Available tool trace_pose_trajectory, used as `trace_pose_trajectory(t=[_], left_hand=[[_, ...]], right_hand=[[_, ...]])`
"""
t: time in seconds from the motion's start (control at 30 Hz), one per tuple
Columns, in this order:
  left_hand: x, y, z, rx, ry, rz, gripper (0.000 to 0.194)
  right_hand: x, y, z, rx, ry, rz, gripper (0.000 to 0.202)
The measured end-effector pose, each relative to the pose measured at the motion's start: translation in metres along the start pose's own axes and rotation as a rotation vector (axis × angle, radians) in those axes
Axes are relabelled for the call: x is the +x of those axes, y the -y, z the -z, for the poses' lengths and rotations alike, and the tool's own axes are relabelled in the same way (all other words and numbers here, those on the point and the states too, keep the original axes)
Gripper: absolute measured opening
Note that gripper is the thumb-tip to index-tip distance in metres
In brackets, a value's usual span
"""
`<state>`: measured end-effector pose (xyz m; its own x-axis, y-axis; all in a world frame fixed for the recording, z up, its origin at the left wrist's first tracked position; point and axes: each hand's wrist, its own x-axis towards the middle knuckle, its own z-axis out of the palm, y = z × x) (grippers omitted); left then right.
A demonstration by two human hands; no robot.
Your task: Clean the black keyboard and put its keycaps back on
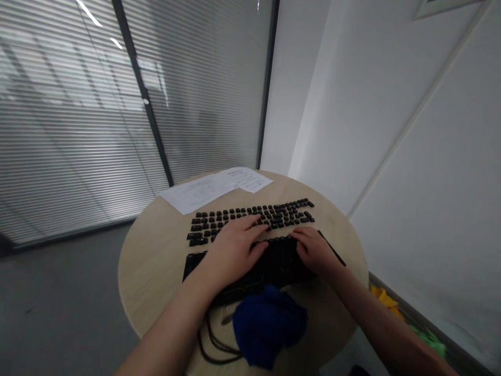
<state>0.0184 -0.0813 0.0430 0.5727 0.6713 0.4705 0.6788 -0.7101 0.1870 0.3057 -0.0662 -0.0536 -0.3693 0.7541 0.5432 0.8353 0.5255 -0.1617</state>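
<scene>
A black keyboard [270, 266] lies on a round wooden table [144, 261]; most of its face looks bare, with a few small caps along its far edge. Loose black keycaps [219, 218] are laid out in rows just beyond it. My left hand [235, 245] reaches across the keyboard, fingers stretched and apart, with fingertips over the nearest loose keycaps. At the keyboard's far edge, right of centre, my right hand [315, 248] has its fingers bent close together; anything between them is too small to make out.
Near me, a crumpled blue cloth [270, 324] lies beside a looped dark cable [215, 344]. Printed paper sheets [203, 190] rest at the table's far left. Window blinds [78, 130] and a white wall [410, 183] stand behind. Yellow and green items [385, 300] lie low at the right.
</scene>
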Motion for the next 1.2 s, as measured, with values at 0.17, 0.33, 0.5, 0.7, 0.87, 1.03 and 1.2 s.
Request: trace_pose_trajectory(t=[0.17, 0.33, 0.5, 0.7, 0.87, 1.03, 1.2], left_hand=[[-0.006, 0.053, 0.063, 0.012, -0.13, 0.19, 0.039], [-0.008, 0.142, 0.062, 0.059, -0.186, 0.446, 0.037], [-0.006, 0.208, 0.026, 0.036, -0.136, 0.519, 0.024], [-0.014, 0.242, -0.009, -0.051, -0.12, 0.563, 0.023], [-0.027, 0.251, -0.015, -0.144, -0.072, 0.562, 0.023], [-0.03, 0.251, -0.019, -0.196, -0.027, 0.549, 0.024], [-0.023, 0.252, -0.026, -0.208, 0.013, 0.516, 0.022]], right_hand=[[-0.005, -0.001, 0.0, -0.021, -0.019, -0.003, 0.033], [-0.008, -0.003, -0.003, -0.046, 0.037, -0.009, 0.033], [-0.013, -0.012, -0.006, -0.103, -0.039, 0.031, 0.033], [-0.014, -0.024, 0.002, -0.159, -0.223, 0.093, 0.03], [-0.012, -0.018, 0.012, -0.119, -0.231, 0.077, 0.031], [-0.015, -0.016, 0.016, -0.076, -0.237, 0.005, 0.031], [-0.021, -0.017, 0.017, 0.001, -0.227, -0.075, 0.025]])
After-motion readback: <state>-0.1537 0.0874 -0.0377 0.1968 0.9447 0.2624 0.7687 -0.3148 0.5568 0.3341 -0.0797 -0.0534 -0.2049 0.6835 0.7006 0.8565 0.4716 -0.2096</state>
